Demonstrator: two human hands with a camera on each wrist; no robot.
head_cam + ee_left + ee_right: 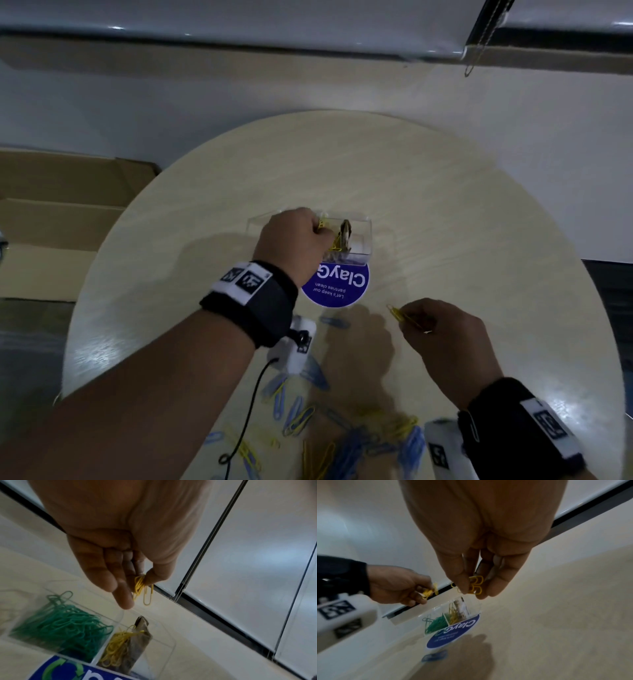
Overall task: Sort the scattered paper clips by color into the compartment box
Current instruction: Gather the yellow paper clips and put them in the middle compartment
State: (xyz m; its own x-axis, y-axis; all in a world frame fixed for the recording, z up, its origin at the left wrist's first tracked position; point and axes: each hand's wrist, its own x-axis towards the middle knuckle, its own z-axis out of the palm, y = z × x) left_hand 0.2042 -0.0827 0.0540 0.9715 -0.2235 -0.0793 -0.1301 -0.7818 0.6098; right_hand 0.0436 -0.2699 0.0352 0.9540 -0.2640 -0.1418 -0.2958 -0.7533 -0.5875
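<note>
A clear compartment box (359,226) stands mid-table; one compartment holds green clips (63,627), the one beside it yellow clips (115,650) and a crumpled brownish scrap (139,639). My left hand (291,243) hovers over the box and pinches a bunch of yellow clips (141,588) between thumb and fingers. My right hand (445,339) is nearer me, above the table, pinching several yellow clips (475,584) at its fingertips. Loose blue and yellow clips (349,442) lie scattered at the near edge.
A round blue sticker (337,286) lies on the pale round table (445,205) just in front of the box. A single blue clip (334,322) lies near it. Cardboard (58,219) sits left of the table; a blind cord (479,37) hangs at the far wall.
</note>
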